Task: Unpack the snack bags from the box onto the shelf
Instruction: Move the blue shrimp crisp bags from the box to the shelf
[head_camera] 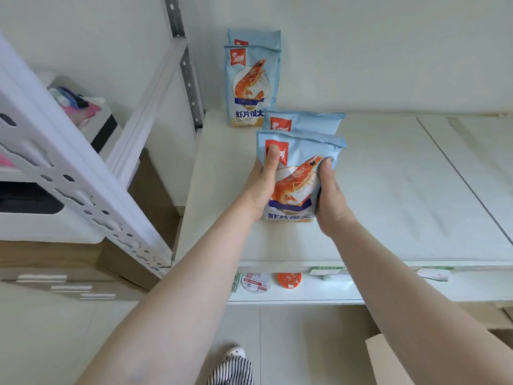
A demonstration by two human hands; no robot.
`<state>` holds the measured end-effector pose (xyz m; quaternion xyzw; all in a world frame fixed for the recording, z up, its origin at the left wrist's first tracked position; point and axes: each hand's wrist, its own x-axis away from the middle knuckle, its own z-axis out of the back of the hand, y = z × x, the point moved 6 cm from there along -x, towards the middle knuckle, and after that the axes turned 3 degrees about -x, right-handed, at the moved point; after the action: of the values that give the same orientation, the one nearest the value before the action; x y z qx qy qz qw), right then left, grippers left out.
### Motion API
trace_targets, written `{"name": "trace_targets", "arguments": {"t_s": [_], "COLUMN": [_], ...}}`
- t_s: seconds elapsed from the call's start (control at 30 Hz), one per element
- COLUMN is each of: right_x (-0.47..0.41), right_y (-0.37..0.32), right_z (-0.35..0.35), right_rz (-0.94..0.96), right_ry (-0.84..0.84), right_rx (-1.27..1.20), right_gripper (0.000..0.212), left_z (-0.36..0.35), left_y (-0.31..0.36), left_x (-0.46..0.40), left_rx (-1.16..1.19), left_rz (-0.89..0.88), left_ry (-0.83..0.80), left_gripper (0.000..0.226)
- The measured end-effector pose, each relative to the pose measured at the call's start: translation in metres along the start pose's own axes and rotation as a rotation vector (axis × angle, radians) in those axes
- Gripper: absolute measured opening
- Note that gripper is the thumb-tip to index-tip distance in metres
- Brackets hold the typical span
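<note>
Setting front snack bag (294, 176) upright on shelf (388, 190), both hands clamped on its sides. Left hand (263, 184) gripping left edge, thumb over the red logo; right hand (329, 198) wrapped round right edge, fingers behind, out of view. Best done by pressing the base flat to the board, squaring it against second bag (302, 122) just beyond the fingertips, then easing grip one side at a time so nothing tips. Soft, air-filled pack by the look, likely to lean; worth checking it stands before letting go. Rear bags (251, 79) farther past the left hand, against the wall, upright. Box flap (388, 359) low, under the right forearm, near the floor. Lower shelf items (288, 280) beneath the wrists.
</note>
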<state>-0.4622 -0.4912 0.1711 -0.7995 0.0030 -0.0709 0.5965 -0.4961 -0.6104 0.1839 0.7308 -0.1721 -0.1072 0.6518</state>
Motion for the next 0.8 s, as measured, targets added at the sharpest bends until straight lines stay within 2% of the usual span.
{"name": "trace_targets", "arguments": {"t_s": [0.1,0.2,0.3,0.43,0.53,0.63,0.73,0.8], "right_x": [-0.003,0.004,0.007,-0.01,-0.034,-0.066,-0.097,-0.115], "right_y": [-0.001,-0.002,0.009,0.014,0.015,0.016,0.015,0.014], "right_z": [0.004,0.014,0.017,0.012,-0.001,-0.014,-0.024,-0.032], "right_rz": [0.059,0.139,0.201,0.161,0.14,0.165,0.177,0.18], "right_ry": [-0.051,-0.075,-0.125,-0.081,-0.054,-0.045,-0.059,-0.078], "right_rx": [0.072,0.206,0.244,0.197,0.201,0.231,0.244,0.248], "right_gripper": [0.113,0.088,0.06,0.051,0.051,0.057,0.046,0.047], "left_z": [0.012,0.026,0.024,0.026,0.039,0.051,0.066,0.076], "left_y": [0.003,-0.005,-0.031,-0.039,-0.031,-0.02,-0.014,-0.012], "left_x": [0.002,0.016,0.02,0.011,0.001,-0.015,-0.038,-0.053], "left_rx": [-0.081,-0.208,-0.296,-0.198,-0.126,-0.119,-0.134,-0.143], "left_rz": [-0.07,-0.184,-0.212,-0.254,-0.311,-0.348,-0.362,-0.363], "left_ry": [0.009,-0.038,-0.085,0.136,0.304,0.361,0.377,0.376], "left_gripper": [0.121,0.127,0.126,0.116,0.096,0.09,0.094,0.096]}}
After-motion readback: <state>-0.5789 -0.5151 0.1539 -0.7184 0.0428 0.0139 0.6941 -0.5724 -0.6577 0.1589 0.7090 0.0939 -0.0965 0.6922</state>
